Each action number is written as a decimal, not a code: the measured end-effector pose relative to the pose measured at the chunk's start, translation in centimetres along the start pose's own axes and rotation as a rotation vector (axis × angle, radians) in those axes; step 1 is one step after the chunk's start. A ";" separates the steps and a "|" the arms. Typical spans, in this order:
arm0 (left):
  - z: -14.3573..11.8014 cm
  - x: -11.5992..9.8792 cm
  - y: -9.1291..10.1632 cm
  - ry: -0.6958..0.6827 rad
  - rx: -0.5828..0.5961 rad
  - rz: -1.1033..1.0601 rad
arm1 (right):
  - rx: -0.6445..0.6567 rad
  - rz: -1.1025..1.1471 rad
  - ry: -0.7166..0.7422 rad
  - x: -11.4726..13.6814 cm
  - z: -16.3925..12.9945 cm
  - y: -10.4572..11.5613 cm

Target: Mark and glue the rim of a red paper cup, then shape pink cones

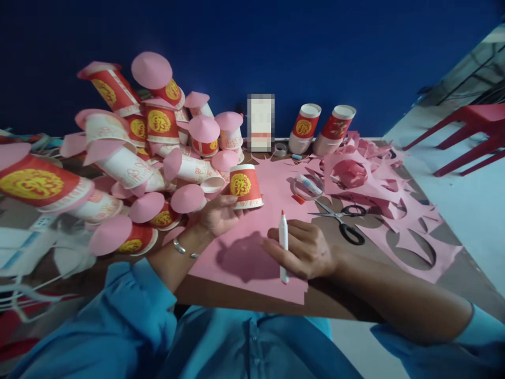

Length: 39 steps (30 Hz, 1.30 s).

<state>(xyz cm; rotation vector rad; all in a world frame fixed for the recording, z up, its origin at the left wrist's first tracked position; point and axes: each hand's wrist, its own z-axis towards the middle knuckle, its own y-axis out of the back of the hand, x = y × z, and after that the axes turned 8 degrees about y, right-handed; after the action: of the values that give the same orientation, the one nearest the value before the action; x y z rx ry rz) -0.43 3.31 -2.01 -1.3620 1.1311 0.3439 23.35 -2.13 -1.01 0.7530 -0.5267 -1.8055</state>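
Blue sleeves (130, 305) framed the view. Right hand (305, 250) rested on the pink sheet (252, 247), fingers curled round a white marker (283, 245), red tip up. Left hand (219, 213) pinched a red paper cup (244, 187), mouth down, at the sheet's far edge. Piled cups (158, 158) crowded the left; scissors (341, 218) lay right.

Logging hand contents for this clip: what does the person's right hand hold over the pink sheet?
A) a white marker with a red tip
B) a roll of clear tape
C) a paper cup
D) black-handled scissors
A: the right hand grips a white marker, red tip up, above the pink sheet; the scissors lie untouched on the table, and the left hand holds the paper cup.
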 end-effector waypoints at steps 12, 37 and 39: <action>-0.2 -0.2 0.0 0.012 0.076 0.023 | 0.030 0.027 -0.282 -1.1 -1.5 -2.1; 0.1 0.4 -0.1 0.050 0.350 0.218 | -0.114 0.213 -0.459 -3.1 -2.7 -3.6; 0.2 0.6 -0.1 0.049 0.376 0.249 | -0.110 0.220 -0.453 -3.1 -2.6 -3.7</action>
<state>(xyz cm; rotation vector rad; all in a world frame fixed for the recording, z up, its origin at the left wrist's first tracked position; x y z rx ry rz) -0.02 3.22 -2.47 -0.9067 1.3341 0.2603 23.54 2.01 -4.55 0.1949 -0.7659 -1.7811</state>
